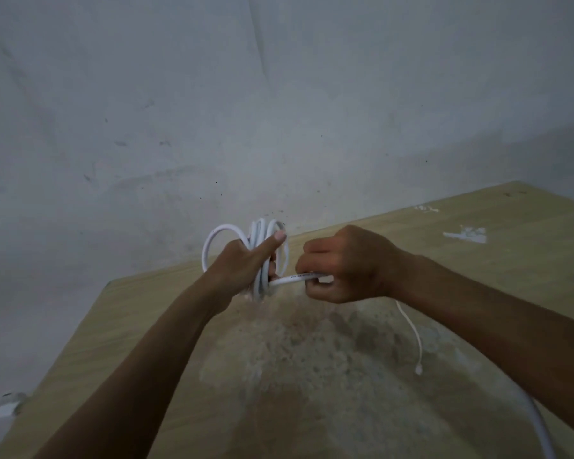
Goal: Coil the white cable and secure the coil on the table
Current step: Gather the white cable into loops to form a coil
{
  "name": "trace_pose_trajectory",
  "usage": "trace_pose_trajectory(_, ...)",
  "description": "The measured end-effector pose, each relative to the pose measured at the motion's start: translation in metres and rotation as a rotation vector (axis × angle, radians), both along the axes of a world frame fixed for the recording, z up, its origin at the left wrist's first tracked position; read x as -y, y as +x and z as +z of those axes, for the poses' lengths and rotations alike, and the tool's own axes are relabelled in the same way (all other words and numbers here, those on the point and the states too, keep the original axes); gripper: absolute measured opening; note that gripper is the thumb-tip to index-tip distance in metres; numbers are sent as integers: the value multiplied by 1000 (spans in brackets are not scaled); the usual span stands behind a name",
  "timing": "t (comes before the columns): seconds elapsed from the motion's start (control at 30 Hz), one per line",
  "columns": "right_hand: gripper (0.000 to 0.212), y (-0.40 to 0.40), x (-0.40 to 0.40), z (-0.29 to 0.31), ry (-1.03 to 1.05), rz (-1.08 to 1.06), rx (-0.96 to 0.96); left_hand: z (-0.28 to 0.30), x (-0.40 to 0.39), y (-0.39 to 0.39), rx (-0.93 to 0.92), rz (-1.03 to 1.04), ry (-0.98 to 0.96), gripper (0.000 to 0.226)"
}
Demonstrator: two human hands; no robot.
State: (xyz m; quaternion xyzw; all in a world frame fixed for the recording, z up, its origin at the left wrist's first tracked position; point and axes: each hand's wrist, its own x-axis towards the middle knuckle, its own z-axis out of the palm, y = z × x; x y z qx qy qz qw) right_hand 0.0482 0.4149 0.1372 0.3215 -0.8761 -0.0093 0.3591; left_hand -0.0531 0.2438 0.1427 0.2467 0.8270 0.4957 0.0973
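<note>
Bundle of loops of white round plastic cable [262,256] is held above the far left part of the light wood-grain counter [478,260], not resting on it. Left hand [242,266]: grip closed around the middle of the loops, thumb laid along them. Right hand [342,266]: grip closed on a straight run of the same cable leaving the bundle to the right. A thin white tail with a small connector [419,370] hangs below the right wrist; a thicker white length [540,435] is seen at the near right edge.

Judged stage: the free run is being wrapped around the waist of the coil.

Risks: loops could spring apart if the left grip loosens; the hanging tail may snag on the counter; a slack wrap would leave the coil unsecured.
</note>
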Motion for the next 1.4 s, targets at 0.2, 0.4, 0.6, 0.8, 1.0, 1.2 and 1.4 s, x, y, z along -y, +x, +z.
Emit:
trace_pose_trajectory(0.2, 28, -5, -11, 4, -137, -53, -6, -1, 1, 15, 47, -137, -65, 60)
trace_pose_trajectory(0.4, 40, -17, -18, -6, -498, -347, 221, -8, -1, 24, 136, -285, -25, 59)
trace_pose_trajectory(0.6, 31, -30, -17, -6, -743, -496, 458, -11, -2, 26, 335, -399, 235, 31)
trace_pose_trajectory(0.8, 30, -42, -27, -11, -885, -340, 618, -18, 11, 10, 421, -435, 218, 45)
trace_pose_trajectory(1.0, 37, -42, -46, -41, -1143, -176, 482, -18, 29, -20, 645, -396, 509, 47)
trace_pose_trajectory(1.2, 75, -45, -10, -43, -1174, -21, 771, -18, 30, -19, 844, -660, 496, 31)
trace_pose_trajectory(1.4, 53, -33, 2, -28, -1204, 200, 1036, -14, 29, -13, 1068, -933, 579, 13)
